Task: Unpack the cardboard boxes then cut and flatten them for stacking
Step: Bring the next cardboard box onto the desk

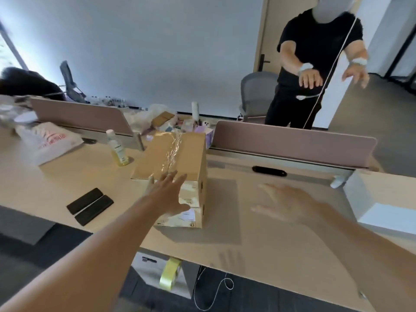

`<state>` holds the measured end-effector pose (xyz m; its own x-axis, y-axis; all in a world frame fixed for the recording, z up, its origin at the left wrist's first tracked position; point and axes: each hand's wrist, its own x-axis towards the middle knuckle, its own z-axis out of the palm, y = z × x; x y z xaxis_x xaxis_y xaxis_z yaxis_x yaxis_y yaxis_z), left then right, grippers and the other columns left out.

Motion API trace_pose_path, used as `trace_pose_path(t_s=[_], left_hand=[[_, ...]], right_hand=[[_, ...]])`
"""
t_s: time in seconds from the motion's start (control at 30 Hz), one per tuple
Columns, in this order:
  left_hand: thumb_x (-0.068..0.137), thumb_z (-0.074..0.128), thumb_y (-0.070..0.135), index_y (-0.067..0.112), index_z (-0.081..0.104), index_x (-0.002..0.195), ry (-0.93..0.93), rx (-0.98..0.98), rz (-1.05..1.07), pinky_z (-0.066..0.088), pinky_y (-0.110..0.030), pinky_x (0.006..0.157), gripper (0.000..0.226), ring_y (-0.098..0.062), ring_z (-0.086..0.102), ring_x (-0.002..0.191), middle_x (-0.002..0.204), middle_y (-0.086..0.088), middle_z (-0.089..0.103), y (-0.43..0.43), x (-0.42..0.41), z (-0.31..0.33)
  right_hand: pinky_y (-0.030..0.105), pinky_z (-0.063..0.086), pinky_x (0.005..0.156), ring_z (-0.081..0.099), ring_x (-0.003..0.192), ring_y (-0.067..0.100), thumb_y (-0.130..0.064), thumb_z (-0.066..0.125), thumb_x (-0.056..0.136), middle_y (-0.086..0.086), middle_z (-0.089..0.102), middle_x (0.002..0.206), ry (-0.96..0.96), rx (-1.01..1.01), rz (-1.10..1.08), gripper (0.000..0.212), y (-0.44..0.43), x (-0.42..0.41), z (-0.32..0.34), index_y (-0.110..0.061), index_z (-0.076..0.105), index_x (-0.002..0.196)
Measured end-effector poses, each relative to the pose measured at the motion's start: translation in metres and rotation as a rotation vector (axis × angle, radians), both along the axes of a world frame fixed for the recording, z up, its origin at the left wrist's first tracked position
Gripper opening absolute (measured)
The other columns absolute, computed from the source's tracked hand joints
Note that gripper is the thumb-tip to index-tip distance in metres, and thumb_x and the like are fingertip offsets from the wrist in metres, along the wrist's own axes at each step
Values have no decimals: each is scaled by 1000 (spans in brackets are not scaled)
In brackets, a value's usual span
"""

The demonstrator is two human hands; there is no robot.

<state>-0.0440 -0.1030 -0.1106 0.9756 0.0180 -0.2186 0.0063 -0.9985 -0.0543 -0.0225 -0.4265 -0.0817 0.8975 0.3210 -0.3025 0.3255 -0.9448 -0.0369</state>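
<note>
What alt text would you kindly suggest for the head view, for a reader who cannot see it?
A person's open left hand reaches for a taped cardboard box on a desk, the blurred right hand spread open beside it; a bottle of yellow liquid stands nearby.

single head cam, wide-angle, looking forward and down over the desk [281,255] at close range, taking in both outstretched arms.

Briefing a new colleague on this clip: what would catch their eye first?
The taped cardboard box stands on the desk, the left hand spread open at its near top edge. The right hand, blurred, hovers open over the desk to the box's right. Beyond the pink divider a person in black stands with both arms held out.
</note>
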Motion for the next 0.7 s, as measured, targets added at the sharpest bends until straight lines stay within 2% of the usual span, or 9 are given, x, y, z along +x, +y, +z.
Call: trace_pose_path(t_s=[0.13,0.33,0.47,0.6,0.7], left_hand=[[83,74,59,30,0,162,26,0,-54,14,-59,124,113,-27,3,157,171,-3,-3,27,63,-9],[68,86,60,31,-5,161,129,-27,-111,14,-60,122,133,-30,0,157,170,-1,-5,69,127,-21],[68,87,57,34,-8,158,141,-32,-207,15,-63,122,133,-30,-1,157,170,-5,-7,86,144,-24],[72,85,56,41,-15,158,134,-50,-256,13,-60,124,132,-24,-5,157,170,0,-11,99,144,-34],[74,84,56,45,-15,157,132,-51,-285,13,-58,124,129,-22,-7,157,171,3,-13,107,149,-34]], right_hand=[[41,35,114,37,145,24,-80,40,88,-2,30,163,14,-24,-11,87,38,66,-5,-32,23,158],[46,30,117,31,148,23,-80,39,89,-2,28,164,22,21,49,87,105,158,-9,-31,22,159],[47,35,115,34,146,23,-83,39,85,-1,31,162,89,137,86,90,153,223,-19,-31,26,158],[50,41,110,41,137,25,-84,42,81,-1,39,154,88,230,202,91,216,280,-27,-32,33,154],[51,39,112,38,141,25,-84,44,78,-1,40,156,97,246,254,90,248,316,-38,-35,33,153]])
